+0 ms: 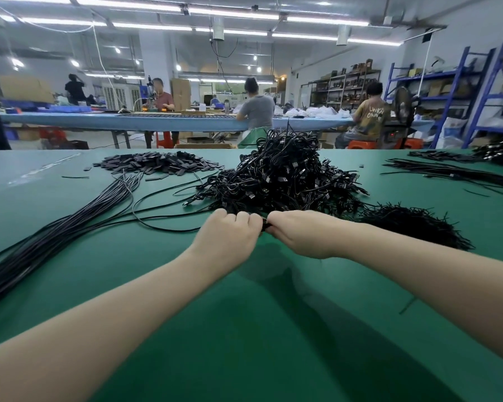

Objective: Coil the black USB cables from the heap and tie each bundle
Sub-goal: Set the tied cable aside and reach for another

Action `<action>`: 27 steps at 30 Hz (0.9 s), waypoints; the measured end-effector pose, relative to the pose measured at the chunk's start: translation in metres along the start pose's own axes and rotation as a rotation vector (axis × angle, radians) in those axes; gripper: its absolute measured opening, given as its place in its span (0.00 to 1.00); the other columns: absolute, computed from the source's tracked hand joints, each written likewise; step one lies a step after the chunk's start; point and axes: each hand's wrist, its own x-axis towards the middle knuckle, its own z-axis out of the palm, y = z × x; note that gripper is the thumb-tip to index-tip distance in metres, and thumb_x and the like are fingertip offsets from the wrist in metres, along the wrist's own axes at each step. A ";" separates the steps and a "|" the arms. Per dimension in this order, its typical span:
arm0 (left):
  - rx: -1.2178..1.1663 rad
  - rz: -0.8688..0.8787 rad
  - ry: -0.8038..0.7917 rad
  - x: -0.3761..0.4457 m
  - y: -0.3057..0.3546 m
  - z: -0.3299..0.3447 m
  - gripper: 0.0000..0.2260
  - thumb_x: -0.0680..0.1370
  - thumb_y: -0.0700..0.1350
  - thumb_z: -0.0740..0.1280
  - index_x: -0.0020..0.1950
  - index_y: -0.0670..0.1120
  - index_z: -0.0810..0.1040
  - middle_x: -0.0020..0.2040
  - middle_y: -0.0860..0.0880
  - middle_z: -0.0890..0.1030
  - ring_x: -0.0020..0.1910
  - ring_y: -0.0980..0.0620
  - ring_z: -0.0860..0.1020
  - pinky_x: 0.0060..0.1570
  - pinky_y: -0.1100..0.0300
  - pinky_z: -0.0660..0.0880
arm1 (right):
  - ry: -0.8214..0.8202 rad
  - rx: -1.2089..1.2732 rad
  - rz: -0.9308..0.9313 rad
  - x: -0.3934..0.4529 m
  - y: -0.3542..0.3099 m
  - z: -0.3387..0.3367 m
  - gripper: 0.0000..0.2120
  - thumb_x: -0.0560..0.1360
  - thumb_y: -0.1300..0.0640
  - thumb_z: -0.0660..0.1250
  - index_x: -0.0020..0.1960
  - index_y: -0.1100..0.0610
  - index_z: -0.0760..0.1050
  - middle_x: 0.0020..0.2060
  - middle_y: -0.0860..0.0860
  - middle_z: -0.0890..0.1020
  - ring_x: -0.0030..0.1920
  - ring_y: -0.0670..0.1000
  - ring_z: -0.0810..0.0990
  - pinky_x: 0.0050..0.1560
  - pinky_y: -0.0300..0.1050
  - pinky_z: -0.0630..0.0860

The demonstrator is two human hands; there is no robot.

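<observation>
A tall heap of coiled black USB cables (285,172) rises at the middle of the green table (244,314). Just in front of it my left hand (228,235) and my right hand (301,233) meet, both with curled fingers gripping a small black cable bundle (266,226) that is mostly hidden between them. A sheaf of long straight black cables (55,236) runs from the left edge toward the middle. A pile of short black twist ties (413,224) lies right of my right hand.
A pile of small flat black pieces (160,165) sits at the back left. More black cables (453,169) lie at the far right. One loose tie (407,306) lies near my right forearm. Several people sit at a blue table (157,120) beyond.
</observation>
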 end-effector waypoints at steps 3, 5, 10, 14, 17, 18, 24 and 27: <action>-0.135 -0.077 -0.037 0.005 0.015 -0.006 0.08 0.66 0.43 0.71 0.34 0.48 0.72 0.24 0.53 0.72 0.20 0.52 0.73 0.23 0.64 0.61 | 0.297 -0.582 -0.167 -0.010 0.010 0.005 0.07 0.81 0.54 0.58 0.45 0.54 0.71 0.35 0.48 0.75 0.34 0.53 0.74 0.39 0.47 0.67; -0.271 -0.193 -0.124 0.008 0.019 0.001 0.08 0.78 0.47 0.63 0.41 0.47 0.66 0.32 0.52 0.73 0.29 0.47 0.79 0.27 0.61 0.61 | 0.367 -0.653 -0.180 -0.013 0.019 0.002 0.08 0.80 0.52 0.58 0.52 0.53 0.74 0.39 0.48 0.78 0.38 0.52 0.77 0.44 0.47 0.70; -0.708 -0.494 -0.130 -0.019 0.004 0.029 0.13 0.83 0.50 0.52 0.41 0.45 0.62 0.33 0.51 0.71 0.33 0.44 0.74 0.32 0.54 0.64 | 0.115 -0.431 0.470 -0.037 0.088 -0.031 0.20 0.78 0.40 0.58 0.65 0.49 0.69 0.55 0.50 0.79 0.54 0.52 0.79 0.53 0.50 0.72; -1.037 -0.591 -0.146 -0.020 -0.001 0.036 0.16 0.83 0.50 0.53 0.38 0.45 0.62 0.31 0.48 0.70 0.30 0.49 0.67 0.33 0.51 0.63 | -0.180 -0.292 0.780 -0.066 0.134 -0.034 0.20 0.73 0.36 0.65 0.51 0.52 0.79 0.45 0.49 0.80 0.46 0.53 0.80 0.41 0.45 0.76; -1.094 -0.603 -0.205 -0.016 -0.001 0.036 0.17 0.84 0.51 0.52 0.40 0.42 0.64 0.34 0.47 0.70 0.32 0.48 0.68 0.38 0.48 0.68 | -0.175 -0.270 0.811 -0.075 0.140 -0.025 0.14 0.69 0.38 0.72 0.44 0.48 0.80 0.41 0.47 0.79 0.43 0.52 0.80 0.37 0.42 0.75; -1.117 -0.616 -0.221 -0.016 -0.002 0.036 0.17 0.84 0.51 0.52 0.41 0.41 0.64 0.35 0.46 0.70 0.33 0.48 0.68 0.40 0.47 0.69 | -0.132 -0.274 0.816 -0.075 0.140 -0.023 0.11 0.69 0.40 0.72 0.43 0.47 0.80 0.40 0.47 0.79 0.42 0.52 0.80 0.35 0.41 0.74; -1.222 -0.687 -0.262 -0.014 -0.005 0.034 0.16 0.83 0.52 0.53 0.42 0.42 0.65 0.38 0.43 0.71 0.36 0.48 0.68 0.45 0.42 0.71 | -0.021 -0.309 0.892 -0.071 0.148 -0.020 0.15 0.73 0.43 0.71 0.49 0.55 0.78 0.42 0.51 0.79 0.42 0.55 0.79 0.37 0.44 0.73; -1.248 -0.720 -0.255 -0.013 -0.005 0.033 0.15 0.83 0.51 0.53 0.42 0.42 0.64 0.37 0.44 0.69 0.35 0.48 0.68 0.43 0.44 0.71 | -0.034 -0.333 0.930 -0.069 0.152 -0.021 0.11 0.73 0.47 0.71 0.46 0.55 0.79 0.39 0.51 0.79 0.40 0.54 0.79 0.34 0.43 0.70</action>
